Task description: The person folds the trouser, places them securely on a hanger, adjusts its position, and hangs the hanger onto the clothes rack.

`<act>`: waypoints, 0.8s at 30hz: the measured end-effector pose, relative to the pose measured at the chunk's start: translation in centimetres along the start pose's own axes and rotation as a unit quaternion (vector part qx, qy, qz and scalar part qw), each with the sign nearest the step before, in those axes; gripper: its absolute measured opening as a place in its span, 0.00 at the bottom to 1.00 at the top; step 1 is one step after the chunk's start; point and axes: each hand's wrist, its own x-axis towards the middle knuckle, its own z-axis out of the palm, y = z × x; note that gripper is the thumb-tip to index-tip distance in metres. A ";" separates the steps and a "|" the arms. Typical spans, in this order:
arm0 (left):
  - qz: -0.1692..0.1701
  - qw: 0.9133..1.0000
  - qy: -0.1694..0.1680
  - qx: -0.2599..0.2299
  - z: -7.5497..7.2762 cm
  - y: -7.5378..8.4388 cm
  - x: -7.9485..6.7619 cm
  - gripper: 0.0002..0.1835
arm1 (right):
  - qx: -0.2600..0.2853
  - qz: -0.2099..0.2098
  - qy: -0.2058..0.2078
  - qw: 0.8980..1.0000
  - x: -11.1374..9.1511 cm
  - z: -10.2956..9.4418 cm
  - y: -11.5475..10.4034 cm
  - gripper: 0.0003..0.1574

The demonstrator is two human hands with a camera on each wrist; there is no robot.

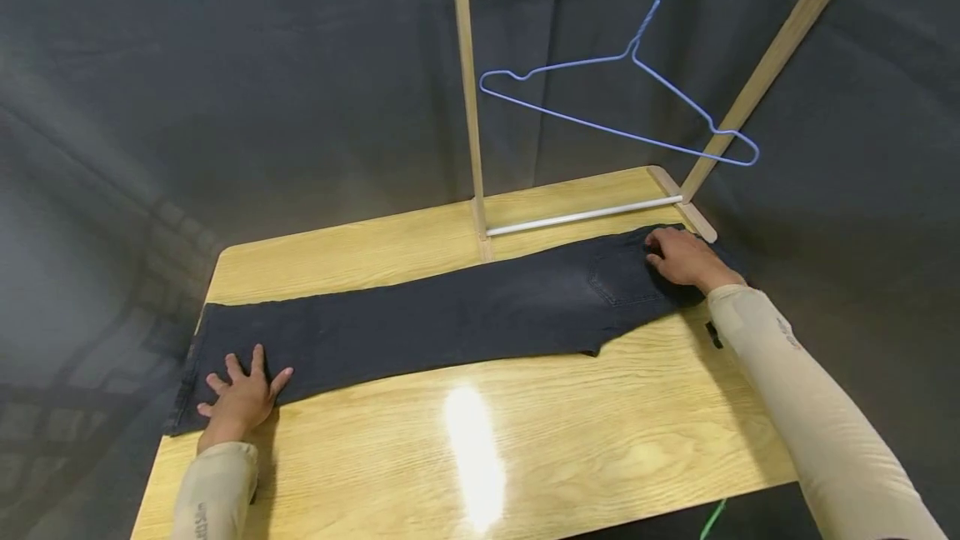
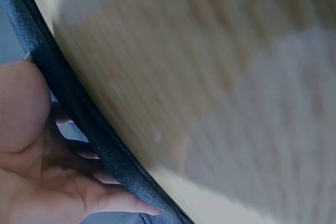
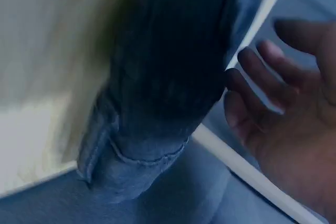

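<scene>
- Left hand (image 1: 243, 398): grip released, fingers spread wide, resting on the hem end of the trousers; nothing grasped.
- Right hand (image 1: 681, 257): grip released, fingers loosely bent, over the pocketed waist end; fingertip contact cannot be told.
- Dark blue-black denim trousers (image 1: 420, 319): one pair, laid flat lengthwise across the surface, folded to one leg's width.
- Pale yellow wood-grain surface (image 1: 360, 473): glossy, bright reflection near centre.
- Wooden rack with white rails (image 1: 472, 107): standing just behind the trousers, left foot at their far edge.
- Blue wire hanger (image 1: 635, 43): bare, hooked on the top rail.
- Beige sleeves (image 1: 810, 415): two; the right one covers part of the surface.
</scene>
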 end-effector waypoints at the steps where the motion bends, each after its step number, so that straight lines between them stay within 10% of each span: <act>1: -0.004 1.000 -0.001 0.000 0.0 -0.1 0.0 0.54 | -0.012 0.001 -0.018 1.000 0.7 -0.1 0.3 0.23; 14: -0.003 1.000 0.020 0.008 0.0 -0.1 0.2 0.53 | -0.116 0.060 -0.101 0.986 3.7 -1.3 0.2 0.18; 24: -0.002 1.000 0.006 -0.003 -0.2 0.1 0.1 0.54 | -0.116 -0.030 0.056 0.991 4.6 -2.4 0.1 0.10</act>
